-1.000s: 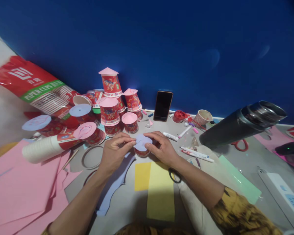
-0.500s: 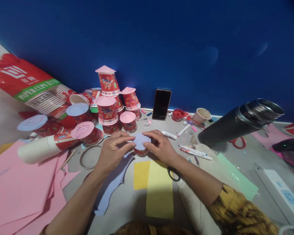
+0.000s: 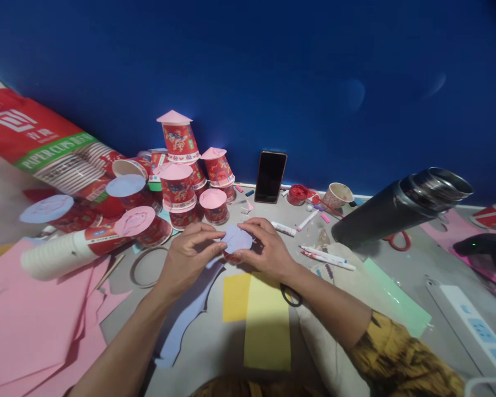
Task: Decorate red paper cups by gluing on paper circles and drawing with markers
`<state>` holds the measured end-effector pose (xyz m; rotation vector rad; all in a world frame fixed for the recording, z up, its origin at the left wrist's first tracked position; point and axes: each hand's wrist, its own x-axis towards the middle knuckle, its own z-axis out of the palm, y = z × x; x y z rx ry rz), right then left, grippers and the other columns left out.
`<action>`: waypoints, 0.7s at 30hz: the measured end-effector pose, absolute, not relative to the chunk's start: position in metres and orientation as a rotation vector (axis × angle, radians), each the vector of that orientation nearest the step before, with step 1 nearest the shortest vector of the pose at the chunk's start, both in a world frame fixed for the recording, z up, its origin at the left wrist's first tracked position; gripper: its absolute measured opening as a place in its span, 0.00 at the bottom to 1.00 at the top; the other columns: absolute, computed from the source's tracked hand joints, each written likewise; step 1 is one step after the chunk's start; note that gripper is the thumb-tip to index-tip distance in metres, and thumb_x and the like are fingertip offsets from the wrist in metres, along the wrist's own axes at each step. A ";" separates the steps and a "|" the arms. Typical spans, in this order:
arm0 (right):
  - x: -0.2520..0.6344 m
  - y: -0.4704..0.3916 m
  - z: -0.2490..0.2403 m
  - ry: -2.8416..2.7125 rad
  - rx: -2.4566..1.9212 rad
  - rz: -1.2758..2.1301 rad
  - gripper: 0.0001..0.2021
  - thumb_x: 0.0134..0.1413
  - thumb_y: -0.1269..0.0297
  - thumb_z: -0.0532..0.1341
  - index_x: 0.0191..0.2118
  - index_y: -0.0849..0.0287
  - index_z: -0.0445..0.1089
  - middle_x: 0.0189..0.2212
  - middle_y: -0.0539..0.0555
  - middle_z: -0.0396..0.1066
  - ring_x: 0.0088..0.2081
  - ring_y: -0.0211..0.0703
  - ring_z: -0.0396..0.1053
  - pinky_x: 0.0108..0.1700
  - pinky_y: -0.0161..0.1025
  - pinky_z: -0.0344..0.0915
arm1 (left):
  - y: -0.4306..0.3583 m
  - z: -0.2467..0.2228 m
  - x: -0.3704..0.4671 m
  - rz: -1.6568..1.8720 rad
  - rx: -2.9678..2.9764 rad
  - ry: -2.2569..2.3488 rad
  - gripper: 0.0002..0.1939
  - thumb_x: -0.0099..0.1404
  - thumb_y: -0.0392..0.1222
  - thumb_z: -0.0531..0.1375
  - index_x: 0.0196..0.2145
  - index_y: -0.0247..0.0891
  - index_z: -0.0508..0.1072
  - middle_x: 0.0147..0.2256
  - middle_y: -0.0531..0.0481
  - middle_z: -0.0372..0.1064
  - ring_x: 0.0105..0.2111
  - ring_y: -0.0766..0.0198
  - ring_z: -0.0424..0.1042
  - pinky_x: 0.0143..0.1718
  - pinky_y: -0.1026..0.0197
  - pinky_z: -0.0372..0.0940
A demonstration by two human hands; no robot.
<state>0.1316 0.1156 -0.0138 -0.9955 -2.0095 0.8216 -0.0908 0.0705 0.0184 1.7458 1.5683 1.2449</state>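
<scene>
A round lavender paper disc [image 3: 237,240] lies on top of a small red paper cup [image 3: 231,257] at mid-table. My left hand [image 3: 189,252] pinches the disc's left edge between thumb and fingers. On the other side my right hand [image 3: 269,249] curls around the disc's right edge, its thumb low near the cup's side and its fingertips at the far edge. Much of the cup is hidden under the disc and behind my fingers. Just in front lies a cut strip of lavender paper [image 3: 190,314], beside yellow sheets [image 3: 267,325].
Red cups with pink paper tops [image 3: 173,187] stand stacked at back left. Nearby are a cup bag [image 3: 45,138], nested cups [image 3: 58,251], pink sheets [image 3: 28,320] and a tape ring [image 3: 134,270]. A phone [image 3: 270,176], markers [image 3: 328,259], dark flask [image 3: 391,207] and power strip [image 3: 475,325] also surround the hands.
My right thumb has slid from the disc's top down to its near edge by the cup. The disc looks slightly tilted. The whole view has shifted a little.
</scene>
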 end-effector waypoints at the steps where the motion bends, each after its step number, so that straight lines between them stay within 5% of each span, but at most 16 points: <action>1: 0.133 0.116 -0.013 -2.009 -0.994 0.829 0.28 0.56 0.58 0.77 0.62 0.51 0.76 0.59 0.60 0.73 0.61 0.57 0.72 0.64 0.55 0.71 | 0.070 0.018 -0.092 1.237 1.749 1.564 0.07 0.65 0.49 0.69 0.40 0.49 0.87 0.40 0.46 0.80 0.42 0.49 0.79 0.48 0.42 0.75; 7: 0.143 0.119 -0.009 -1.977 -0.965 0.846 0.29 0.60 0.56 0.73 0.65 0.53 0.72 0.62 0.63 0.71 0.63 0.57 0.71 0.65 0.56 0.71 | 0.070 0.019 -0.095 1.184 1.798 1.539 0.19 0.66 0.49 0.70 0.54 0.47 0.84 0.50 0.46 0.77 0.52 0.51 0.78 0.55 0.48 0.75; 14: 0.143 0.119 -0.018 -2.021 -0.937 0.757 0.22 0.62 0.57 0.72 0.60 0.51 0.78 0.60 0.61 0.72 0.62 0.56 0.72 0.66 0.55 0.70 | 0.070 0.013 -0.094 1.122 1.882 1.549 0.16 0.68 0.49 0.68 0.52 0.46 0.85 0.51 0.46 0.76 0.53 0.51 0.77 0.59 0.47 0.73; 21: 0.141 0.124 -0.006 -2.078 -0.944 0.860 0.30 0.61 0.50 0.73 0.66 0.52 0.74 0.65 0.63 0.68 0.68 0.59 0.67 0.70 0.58 0.66 | 0.071 0.015 -0.091 1.079 1.800 1.525 0.25 0.67 0.52 0.68 0.61 0.48 0.80 0.57 0.45 0.72 0.60 0.49 0.73 0.61 0.46 0.72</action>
